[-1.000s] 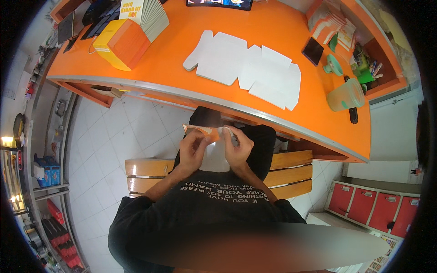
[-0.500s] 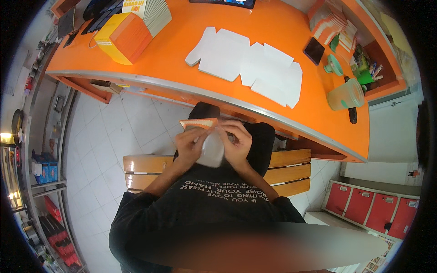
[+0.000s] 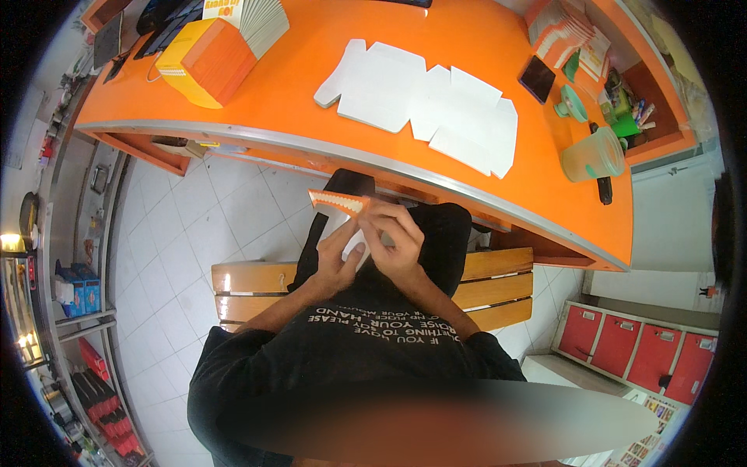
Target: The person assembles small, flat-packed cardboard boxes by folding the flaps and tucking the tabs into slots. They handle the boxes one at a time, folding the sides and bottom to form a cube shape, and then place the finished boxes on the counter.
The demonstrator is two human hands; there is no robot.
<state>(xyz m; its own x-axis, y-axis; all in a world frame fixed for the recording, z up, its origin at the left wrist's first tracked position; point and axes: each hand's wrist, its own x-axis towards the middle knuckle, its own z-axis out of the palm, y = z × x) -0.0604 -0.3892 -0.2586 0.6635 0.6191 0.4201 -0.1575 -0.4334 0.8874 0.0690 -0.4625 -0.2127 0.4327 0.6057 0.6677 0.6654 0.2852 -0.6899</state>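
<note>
Over my lap, both hands work on a partly folded carton (image 3: 339, 202) of thin card, white with an orange face and a pale scalloped edge. My left hand (image 3: 336, 261) grips its lower left side, fingers closed round the white card. My right hand (image 3: 398, 240) pinches the carton's right end between thumb and fingers. The palms and fingers hide much of its shape. Beyond my hands, a stack of flat white die-cut carton blanks (image 3: 381, 87) lies on the orange table (image 3: 303, 128).
At the table's left stand yellow-orange folded cartons (image 3: 210, 62) in a fanned stack. To the right are a phone (image 3: 537, 79), a green lid (image 3: 572, 103) and a translucent tub (image 3: 593, 156). I sit on a slatted wooden bench (image 3: 494, 288). Red lockers (image 3: 615, 342) stand at lower right.
The carton has turned and tilted in my hands, so its broad white flap shows less. Both hands have shifted slightly, the right bending its fingers more. The table view moved up a little.
</note>
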